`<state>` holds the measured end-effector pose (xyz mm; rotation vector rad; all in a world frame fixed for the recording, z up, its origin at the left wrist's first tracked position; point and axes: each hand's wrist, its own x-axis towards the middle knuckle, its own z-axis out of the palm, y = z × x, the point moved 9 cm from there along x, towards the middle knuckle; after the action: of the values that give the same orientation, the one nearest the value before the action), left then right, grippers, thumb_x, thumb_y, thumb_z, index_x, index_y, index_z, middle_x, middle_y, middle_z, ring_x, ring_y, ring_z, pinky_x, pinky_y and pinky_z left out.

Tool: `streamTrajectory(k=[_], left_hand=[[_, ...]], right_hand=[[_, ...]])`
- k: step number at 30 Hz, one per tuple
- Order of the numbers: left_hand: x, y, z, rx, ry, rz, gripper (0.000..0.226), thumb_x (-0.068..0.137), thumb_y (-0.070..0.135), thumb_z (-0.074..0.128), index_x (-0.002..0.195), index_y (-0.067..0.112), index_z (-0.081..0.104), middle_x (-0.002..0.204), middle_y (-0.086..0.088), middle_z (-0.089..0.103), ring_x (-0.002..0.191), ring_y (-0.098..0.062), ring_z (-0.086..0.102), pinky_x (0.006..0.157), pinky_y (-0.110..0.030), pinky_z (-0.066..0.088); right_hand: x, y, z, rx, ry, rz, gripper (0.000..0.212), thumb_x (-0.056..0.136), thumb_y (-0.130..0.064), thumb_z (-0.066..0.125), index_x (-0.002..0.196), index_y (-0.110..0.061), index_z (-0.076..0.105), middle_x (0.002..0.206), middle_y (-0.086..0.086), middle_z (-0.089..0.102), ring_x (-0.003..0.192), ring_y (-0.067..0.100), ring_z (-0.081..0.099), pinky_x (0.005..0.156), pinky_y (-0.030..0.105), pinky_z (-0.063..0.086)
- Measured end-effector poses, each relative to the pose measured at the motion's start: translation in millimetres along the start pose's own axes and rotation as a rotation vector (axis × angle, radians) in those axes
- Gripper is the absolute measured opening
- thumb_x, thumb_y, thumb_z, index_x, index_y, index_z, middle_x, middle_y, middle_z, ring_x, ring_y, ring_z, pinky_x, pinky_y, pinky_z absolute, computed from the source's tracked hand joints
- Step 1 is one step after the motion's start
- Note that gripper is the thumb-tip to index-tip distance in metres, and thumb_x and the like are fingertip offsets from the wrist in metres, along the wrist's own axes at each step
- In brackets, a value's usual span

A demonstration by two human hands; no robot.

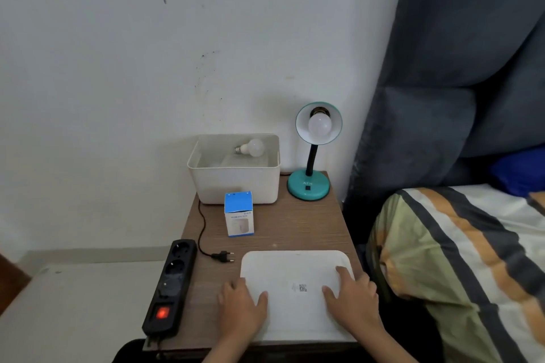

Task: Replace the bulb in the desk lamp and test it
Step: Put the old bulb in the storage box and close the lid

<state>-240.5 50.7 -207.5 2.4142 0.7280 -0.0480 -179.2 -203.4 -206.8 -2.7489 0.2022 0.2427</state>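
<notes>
A teal desk lamp (309, 186) stands at the back right of the small wooden table (298, 224), with an unlit white bulb (320, 124) in its shade. Another white bulb (253, 148) lies inside a cream open bin (234, 180). In front of the bin stands a blue and white bulb box (239, 214). The lamp's black plug (223, 256) lies loose on the table. My left hand (242, 306) and my right hand (351, 295) rest flat on a white lid (295, 271) at the table's front.
A black power strip (171, 283) with a glowing red switch lies along the table's left edge. A bed with a striped blanket (460, 259) is close on the right. The white wall stands right behind the table.
</notes>
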Motion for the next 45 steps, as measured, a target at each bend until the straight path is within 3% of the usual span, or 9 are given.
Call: streamTrajectory(k=[6,13,20,27,34,38,40,42,45], left_hand=[[-6.1,9.0,-0.5,-0.043,0.022,0.046,0.054,0.080,0.044,0.060,0.122,0.012,0.049,0.128,-0.008,0.047,0.116,-0.029,0.044,0.098,-0.037,0.041],[-1.1,36.1,-40.1,-0.170,0.154,0.145,0.043,0.077,0.024,0.069,0.114,0.007,0.057,0.133,-0.007,0.043,0.117,-0.027,0.045,0.095,-0.034,0.042],[35.9,57.4,-123.3,-0.210,0.288,0.192,0.048,0.077,0.024,0.070,0.117,0.002,0.058,0.138,-0.013,0.044,0.123,-0.033,0.042,0.100,-0.040,0.038],[97.0,72.3,-190.9,-0.104,0.302,0.192,0.044,0.076,0.027,0.070,0.107,-0.003,0.062,0.123,-0.022,0.053,0.117,-0.033,0.048,0.097,-0.036,0.040],[180.7,87.0,-215.4,-0.063,0.265,0.205,0.052,0.078,0.034,0.068,0.117,0.000,0.057,0.127,-0.016,0.052,0.117,-0.029,0.048,0.096,-0.034,0.040],[224.6,92.3,-217.2,-0.056,0.247,0.196,0.046,0.080,0.033,0.066,0.105,-0.004,0.060,0.118,-0.017,0.055,0.108,-0.032,0.053,0.086,-0.035,0.045],[244.3,92.5,-216.2,-0.037,0.245,0.202,0.037,0.079,0.035,0.065,0.085,-0.001,0.063,0.103,-0.016,0.058,0.097,-0.031,0.056,0.079,-0.034,0.047],[260.6,90.7,-213.8,-0.014,0.250,0.201,0.035,0.078,0.038,0.064,0.066,0.006,0.054,0.090,-0.012,0.056,0.084,-0.027,0.056,0.071,-0.033,0.049],[278.5,90.6,-205.6,0.032,0.239,0.215,0.040,0.080,0.039,0.062,0.058,0.009,0.047,0.083,-0.011,0.054,0.081,-0.028,0.055,0.067,-0.033,0.047]], right_hand=[[-7.8,1.7,1.9,0.101,-0.017,-0.027,0.064,0.080,-0.057,0.051,0.135,-0.027,0.037,0.134,0.014,0.031,0.122,0.033,0.032,0.100,0.040,0.039],[1.3,-10.7,-36.2,0.222,0.151,-0.091,0.057,0.080,-0.048,0.057,0.133,-0.030,0.045,0.139,0.009,0.029,0.123,0.033,0.032,0.095,0.044,0.044],[21.0,-86.5,-88.7,0.268,0.292,-0.300,0.047,0.082,-0.043,0.060,0.125,-0.026,0.055,0.144,0.010,0.037,0.128,0.030,0.034,0.102,0.043,0.038],[57.8,-169.7,-114.5,0.302,0.265,-0.444,0.044,0.080,-0.036,0.064,0.121,-0.021,0.060,0.141,0.018,0.041,0.130,0.034,0.033,0.107,0.036,0.028],[117.7,-232.8,-117.4,0.339,0.186,-0.441,0.049,0.083,-0.035,0.060,0.129,-0.018,0.052,0.148,0.020,0.022,0.135,0.036,0.020,0.108,0.040,0.028],[152.1,-263.5,-109.9,0.299,0.128,-0.433,0.051,0.085,-0.035,0.055,0.132,-0.016,0.047,0.150,0.021,0.018,0.135,0.040,0.017,0.108,0.042,0.027],[165.8,-275.0,-106.4,0.277,0.116,-0.423,0.049,0.085,-0.034,0.054,0.130,-0.014,0.048,0.148,0.021,0.020,0.134,0.040,0.019,0.105,0.042,0.031],[176.8,-283.6,-100.7,0.258,0.095,-0.413,0.047,0.086,-0.033,0.053,0.128,-0.013,0.049,0.146,0.021,0.022,0.133,0.040,0.020,0.102,0.043,0.034],[191.0,-291.5,-95.7,0.237,0.097,-0.407,0.042,0.086,-0.033,0.052,0.121,-0.010,0.053,0.141,0.021,0.027,0.128,0.040,0.024,0.099,0.042,0.036]])
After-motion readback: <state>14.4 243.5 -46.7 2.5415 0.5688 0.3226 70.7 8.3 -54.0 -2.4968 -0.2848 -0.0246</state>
